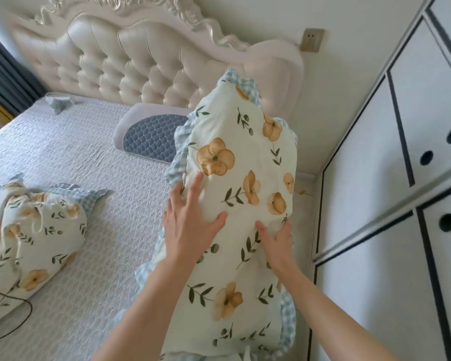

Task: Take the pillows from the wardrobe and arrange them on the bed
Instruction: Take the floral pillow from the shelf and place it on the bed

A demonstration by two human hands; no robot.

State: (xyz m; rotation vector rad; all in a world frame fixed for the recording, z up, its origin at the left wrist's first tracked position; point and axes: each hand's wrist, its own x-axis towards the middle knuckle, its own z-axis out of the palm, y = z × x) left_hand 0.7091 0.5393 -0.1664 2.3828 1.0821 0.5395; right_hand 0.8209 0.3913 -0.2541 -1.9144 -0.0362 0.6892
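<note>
A long floral pillow (240,183) with orange flowers and a blue checked frill is held up over the right edge of the bed (84,157), pointing toward the headboard. My left hand (190,217) lies flat on its left side with fingers spread and straight. My right hand (279,241) is on its right edge; the thumb lies on the front and the fingers wrap behind, out of sight. A second floral pillow (29,235) lies crumpled at the bed's left. A grey-blue quilted pillow (151,139) rests by the headboard.
The white wardrobe (401,178) with black trim and round finger holes stands shut on the right. A tufted cream headboard (130,61) is ahead, with a wall socket (311,39) beside it. A thin brown cord (16,327) loops on the bed at lower left.
</note>
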